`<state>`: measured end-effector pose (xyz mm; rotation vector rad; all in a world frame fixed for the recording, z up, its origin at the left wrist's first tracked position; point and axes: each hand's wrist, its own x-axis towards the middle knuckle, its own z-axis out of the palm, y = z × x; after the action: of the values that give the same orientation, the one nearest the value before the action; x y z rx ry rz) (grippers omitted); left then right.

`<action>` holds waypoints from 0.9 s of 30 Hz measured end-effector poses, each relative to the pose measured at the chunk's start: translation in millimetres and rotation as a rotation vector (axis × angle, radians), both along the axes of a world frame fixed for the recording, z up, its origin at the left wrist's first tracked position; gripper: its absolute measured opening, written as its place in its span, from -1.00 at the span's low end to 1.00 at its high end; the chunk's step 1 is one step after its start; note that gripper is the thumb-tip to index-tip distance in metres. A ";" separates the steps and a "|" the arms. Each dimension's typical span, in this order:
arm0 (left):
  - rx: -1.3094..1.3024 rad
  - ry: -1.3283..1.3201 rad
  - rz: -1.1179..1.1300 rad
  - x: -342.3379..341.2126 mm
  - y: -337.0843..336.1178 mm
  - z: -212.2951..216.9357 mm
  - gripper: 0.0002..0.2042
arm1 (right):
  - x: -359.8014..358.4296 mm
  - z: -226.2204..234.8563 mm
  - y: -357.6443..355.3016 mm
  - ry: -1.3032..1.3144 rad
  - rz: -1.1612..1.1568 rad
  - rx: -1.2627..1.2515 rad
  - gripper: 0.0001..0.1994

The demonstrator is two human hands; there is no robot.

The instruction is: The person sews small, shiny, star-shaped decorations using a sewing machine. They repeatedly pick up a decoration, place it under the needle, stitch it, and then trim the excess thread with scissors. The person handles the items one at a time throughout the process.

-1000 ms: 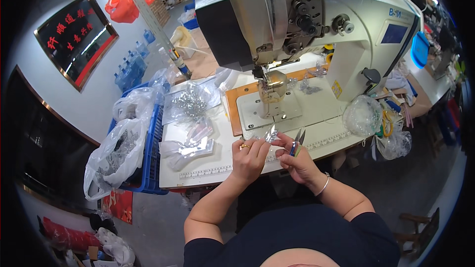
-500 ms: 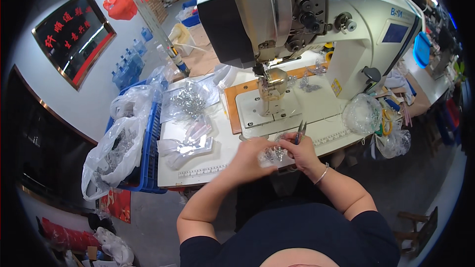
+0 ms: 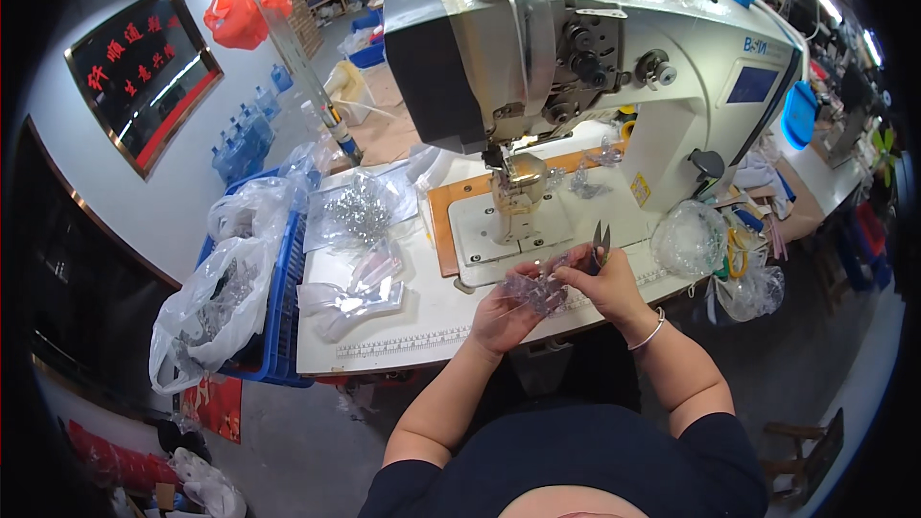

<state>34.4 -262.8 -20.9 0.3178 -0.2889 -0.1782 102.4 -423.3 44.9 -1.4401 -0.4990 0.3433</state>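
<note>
At the table's front edge, my left hand is turned palm up, its fingers bent round a crumpled clear, silvery piece. My right hand pinches the same piece at its right side. Held in that hand too are dark thread snips, their two points standing up and apart. Beyond both hands is the sewing machine's post on its white bed plate. On the table's left lie clear plastic strips and a pile of silvery bits.
A blue crate with white plastic bags stands against the table's left side. Right of the machine are a clear round bag and yellow-handled scissors. A ruler strip runs along the front edge. A wooden stool stands at lower right.
My left hand has turned from palm down to palm up under the clear piece. My right hand has shifted slightly right with the snips. The view has shifted a little.
</note>
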 end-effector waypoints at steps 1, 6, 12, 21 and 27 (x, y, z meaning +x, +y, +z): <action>-0.011 -0.027 0.006 0.1 2.3 -1.9 -0.62 | 1.5 -2.2 0.0 -0.020 -0.010 -0.028 -0.87; 0.188 0.104 0.100 -2.4 9.7 1.4 -0.33 | 6.1 -9.9 2.9 -0.075 -0.033 -0.092 -0.84; 0.181 -0.169 0.248 -18.9 0.0 18.1 -0.10 | 6.5 -2.9 11.6 -0.348 -0.160 -0.200 -0.85; 0.605 0.238 0.607 17.4 16.7 32.6 -0.70 | 32.7 -8.1 29.4 -0.090 -0.124 0.000 -0.83; 0.926 0.219 0.668 40.1 44.5 75.6 -0.70 | 57.6 32.8 43.0 0.333 0.026 0.095 -0.86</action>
<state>74.5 -218.3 54.6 1.2786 0.1490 0.3325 160.0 -380.2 77.7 -1.2543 -0.2600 0.5615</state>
